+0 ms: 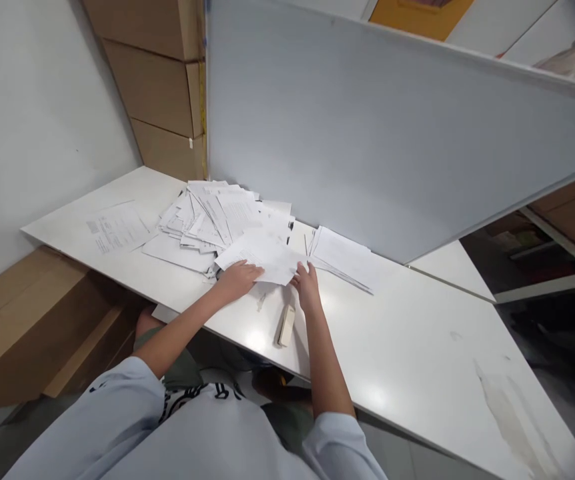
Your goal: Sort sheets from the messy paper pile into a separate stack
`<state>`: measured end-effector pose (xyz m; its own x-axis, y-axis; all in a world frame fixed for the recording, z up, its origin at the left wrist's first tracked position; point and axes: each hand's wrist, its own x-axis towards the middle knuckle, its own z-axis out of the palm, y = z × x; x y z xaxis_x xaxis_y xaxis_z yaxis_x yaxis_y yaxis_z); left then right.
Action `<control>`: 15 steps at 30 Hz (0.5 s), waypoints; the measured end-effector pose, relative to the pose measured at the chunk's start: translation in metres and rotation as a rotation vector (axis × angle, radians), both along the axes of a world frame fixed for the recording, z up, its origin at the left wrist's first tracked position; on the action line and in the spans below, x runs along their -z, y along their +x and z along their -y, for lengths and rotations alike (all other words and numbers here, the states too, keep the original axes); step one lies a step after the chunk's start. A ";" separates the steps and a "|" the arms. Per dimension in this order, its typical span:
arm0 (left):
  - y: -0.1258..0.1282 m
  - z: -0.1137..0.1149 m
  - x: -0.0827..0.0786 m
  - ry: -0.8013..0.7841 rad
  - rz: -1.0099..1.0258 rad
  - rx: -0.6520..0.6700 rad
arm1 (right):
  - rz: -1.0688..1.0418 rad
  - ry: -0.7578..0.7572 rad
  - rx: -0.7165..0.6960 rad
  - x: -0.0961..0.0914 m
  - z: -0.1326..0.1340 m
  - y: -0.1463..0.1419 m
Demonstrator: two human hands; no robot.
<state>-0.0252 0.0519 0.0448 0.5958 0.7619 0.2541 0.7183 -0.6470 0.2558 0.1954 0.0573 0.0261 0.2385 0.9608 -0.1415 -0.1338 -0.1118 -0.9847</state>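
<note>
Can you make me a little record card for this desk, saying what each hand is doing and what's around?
left hand: flat on loose paper sheets
right hand: at the edge of those sheets
beside hands: cream stapler
paper heap: messy, behind the hands
paper stack: to the right
surface: white table
behind: framed white board

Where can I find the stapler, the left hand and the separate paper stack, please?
Stapler (286, 325): head view, point on its top.
Left hand (237, 280): head view, point on its back.
Separate paper stack (340, 257): head view, point on top sheet.
</note>
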 end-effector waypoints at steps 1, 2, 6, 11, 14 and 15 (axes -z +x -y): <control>0.000 0.002 0.000 -0.002 -0.007 0.006 | -0.005 -0.027 0.034 0.002 -0.003 -0.001; -0.001 0.004 -0.001 0.003 -0.009 0.002 | -0.002 -0.046 0.063 0.004 -0.005 -0.001; -0.003 0.013 0.002 0.055 0.046 0.028 | 0.075 -0.054 0.134 0.012 -0.012 0.015; 0.000 0.024 0.009 0.076 0.075 0.054 | 0.153 -0.111 0.159 0.015 -0.030 0.038; 0.004 0.021 0.011 0.089 0.063 0.078 | 0.140 -0.069 0.152 0.016 -0.040 0.034; 0.005 0.019 0.011 0.097 0.058 0.087 | 0.136 -0.041 0.141 0.016 -0.041 0.030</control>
<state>-0.0202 0.0332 0.0337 0.6408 0.6781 0.3600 0.6443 -0.7300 0.2281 0.2252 0.0984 0.0105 0.3898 0.9106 -0.1374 -0.0170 -0.1421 -0.9897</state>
